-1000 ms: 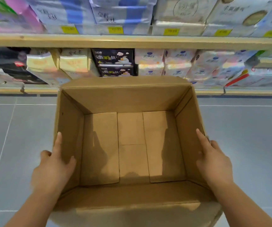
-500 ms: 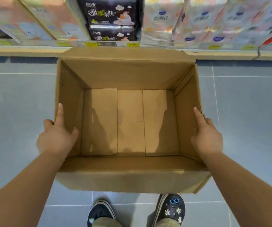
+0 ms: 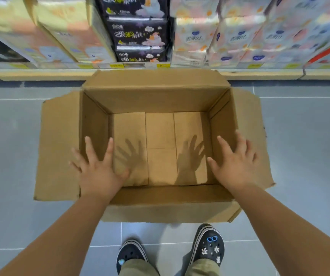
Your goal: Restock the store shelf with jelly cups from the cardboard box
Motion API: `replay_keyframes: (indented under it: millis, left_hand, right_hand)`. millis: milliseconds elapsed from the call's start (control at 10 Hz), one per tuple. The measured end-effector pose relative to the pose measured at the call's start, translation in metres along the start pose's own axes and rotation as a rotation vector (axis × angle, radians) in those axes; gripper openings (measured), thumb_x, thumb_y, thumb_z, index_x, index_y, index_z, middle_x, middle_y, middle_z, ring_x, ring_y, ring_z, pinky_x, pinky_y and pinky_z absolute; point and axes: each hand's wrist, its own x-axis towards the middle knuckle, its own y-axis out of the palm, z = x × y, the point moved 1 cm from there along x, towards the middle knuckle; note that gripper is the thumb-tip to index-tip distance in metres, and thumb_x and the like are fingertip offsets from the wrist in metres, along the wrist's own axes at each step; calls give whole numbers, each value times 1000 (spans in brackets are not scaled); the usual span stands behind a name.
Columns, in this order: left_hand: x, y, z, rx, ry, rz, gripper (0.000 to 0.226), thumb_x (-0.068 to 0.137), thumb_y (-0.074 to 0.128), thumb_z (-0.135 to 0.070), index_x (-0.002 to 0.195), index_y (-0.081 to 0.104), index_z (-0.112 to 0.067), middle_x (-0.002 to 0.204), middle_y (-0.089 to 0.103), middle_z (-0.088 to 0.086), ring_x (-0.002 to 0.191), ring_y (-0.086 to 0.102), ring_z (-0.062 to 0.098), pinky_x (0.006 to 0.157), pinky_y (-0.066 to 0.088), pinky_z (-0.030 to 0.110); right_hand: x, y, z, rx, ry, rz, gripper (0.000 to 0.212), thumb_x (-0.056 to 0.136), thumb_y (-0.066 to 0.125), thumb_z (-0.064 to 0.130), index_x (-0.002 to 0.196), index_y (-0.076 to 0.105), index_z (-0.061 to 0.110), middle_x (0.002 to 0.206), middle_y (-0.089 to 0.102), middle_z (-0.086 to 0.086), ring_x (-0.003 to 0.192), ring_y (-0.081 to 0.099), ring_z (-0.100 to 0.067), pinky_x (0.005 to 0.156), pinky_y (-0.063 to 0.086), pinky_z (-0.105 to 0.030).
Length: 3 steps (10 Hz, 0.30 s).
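Left hand (image 3: 98, 172) and right hand (image 3: 233, 166) — fingers splayed, grasping nothing — sit over the cardboard box (image 3: 156, 100) side walls; contact unclear. Shelf packs (image 3: 229, 36) blurred, cropped above

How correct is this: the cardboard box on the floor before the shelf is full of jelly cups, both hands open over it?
Wrong in one point: the head view shows the cardboard box empty, its bottom bare. The floor, shelf, open left hand and right hand are as stated.
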Motion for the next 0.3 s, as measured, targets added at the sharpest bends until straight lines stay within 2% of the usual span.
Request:
replay_keyframes:
  millis: [100,200,300]
  left_hand:
    - [-16,-64,-28,-51,165,-55,85,79,42,-71,150,10,-36,159,4,10,144,-1,38,116,5,53]
    - [-14,-146,-43,-205,258,-137,73,83,44,-64,145,33,-28,154,27,9,144,18,31,117,15,48]
    - [-25,-237,-52,-457,330,-258,58,83,57,-52,132,53,-21,151,32,4,137,34,26,108,36,43]
  right_hand:
    - [-17,-56,32,98,-157,-93,58,88,48,55,138,42,27,148,32,-3,135,25,-31,108,27,-46]
    - [-28,-131,60,242,-255,-265,46,88,54,47,123,58,19,126,57,-5,119,46,-30,98,40,-43]
    - [-45,-216,80,376,-308,-347,45,88,54,46,122,57,17,120,60,-4,114,48,-27,94,44,-40]
